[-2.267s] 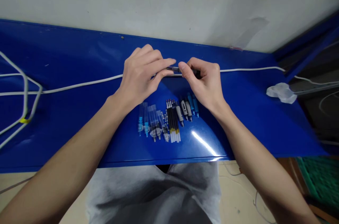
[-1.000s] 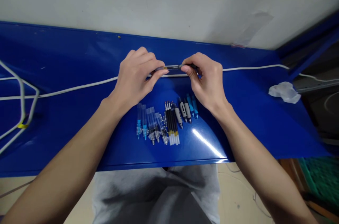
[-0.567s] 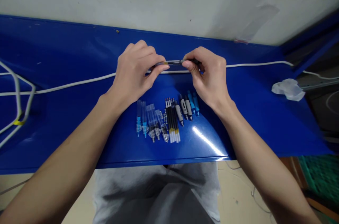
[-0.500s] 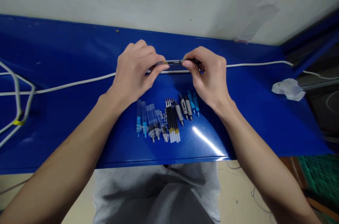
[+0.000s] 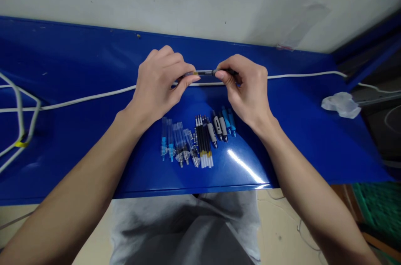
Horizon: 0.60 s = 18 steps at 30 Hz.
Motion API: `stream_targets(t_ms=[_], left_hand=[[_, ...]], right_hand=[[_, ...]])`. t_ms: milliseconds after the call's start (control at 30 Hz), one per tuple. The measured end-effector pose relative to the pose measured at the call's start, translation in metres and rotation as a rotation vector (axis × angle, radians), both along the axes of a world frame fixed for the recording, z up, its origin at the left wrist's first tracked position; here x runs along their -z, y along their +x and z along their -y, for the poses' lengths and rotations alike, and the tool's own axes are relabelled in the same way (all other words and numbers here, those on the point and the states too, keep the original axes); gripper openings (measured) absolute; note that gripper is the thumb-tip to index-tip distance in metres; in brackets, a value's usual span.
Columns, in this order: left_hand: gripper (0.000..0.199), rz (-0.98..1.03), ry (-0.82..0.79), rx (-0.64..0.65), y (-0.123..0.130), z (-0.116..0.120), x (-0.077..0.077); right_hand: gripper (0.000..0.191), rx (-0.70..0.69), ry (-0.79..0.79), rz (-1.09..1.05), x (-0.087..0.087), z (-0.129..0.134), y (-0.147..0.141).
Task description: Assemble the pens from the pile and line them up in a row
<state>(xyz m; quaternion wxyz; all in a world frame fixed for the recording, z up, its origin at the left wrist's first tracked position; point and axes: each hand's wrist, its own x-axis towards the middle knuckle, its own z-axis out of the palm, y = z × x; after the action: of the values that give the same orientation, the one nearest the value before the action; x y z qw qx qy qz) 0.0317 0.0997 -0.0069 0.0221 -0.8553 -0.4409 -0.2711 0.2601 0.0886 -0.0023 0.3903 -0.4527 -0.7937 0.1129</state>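
Note:
Between my two hands a pen (image 5: 206,73) lies level above the blue table, its clear barrel showing a dark refill inside. My left hand (image 5: 166,77) is closed, thumb and fingers pinching the barrel end. The other end, which is dark, sits in the pinch of my right hand (image 5: 246,85); the fingers hide most of it. Below the hands lie clear pen barrels (image 5: 180,142) with blue or black ends, several black refills (image 5: 204,144), grey grip sections (image 5: 216,127) and blue grip sections (image 5: 229,119). Small springs (image 5: 194,135) appear to lie beside the refills.
A white cable (image 5: 90,97) runs across the blue table (image 5: 78,60) behind and beneath the hands, with a loop (image 5: 31,119) at the left tied by a yellow band. At right lies a crumpled clear plastic bag (image 5: 341,105). A pale wall (image 5: 188,2) stands behind.
Both hands stay in nearly the same place on the pen. The view has shifted very slightly; the parts on the table lie as before.

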Motion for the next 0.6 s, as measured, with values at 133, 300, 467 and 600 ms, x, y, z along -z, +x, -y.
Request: stream_targets(t_ms=[133, 300, 467, 600], left_hand=[[0.041, -0.009, -0.007, -0.004, 0.0002, 0.0009, -0.0015], [0.043, -0.01, 0.038, -0.006, 0.0006, 0.0018, -0.0029], [0.041, -0.044, 0.079, -0.011, 0.0015, 0.0023, -0.005], [0.042, -0.036, 0.064, -0.026, 0.0012, 0.003, -0.0065]], right_hand=[[0.041, 0.007, -0.005, -0.005, 0.0003, 0.0002, -0.0002], [0.04, -0.007, 0.011, 0.001, -0.0005, 0.0006, -0.0003], [0.044, -0.002, -0.02, 0.019, -0.0003, 0.0022, 0.0007], [0.04, -0.015, -0.008, 0.011, -0.0003, 0.0032, 0.0001]])
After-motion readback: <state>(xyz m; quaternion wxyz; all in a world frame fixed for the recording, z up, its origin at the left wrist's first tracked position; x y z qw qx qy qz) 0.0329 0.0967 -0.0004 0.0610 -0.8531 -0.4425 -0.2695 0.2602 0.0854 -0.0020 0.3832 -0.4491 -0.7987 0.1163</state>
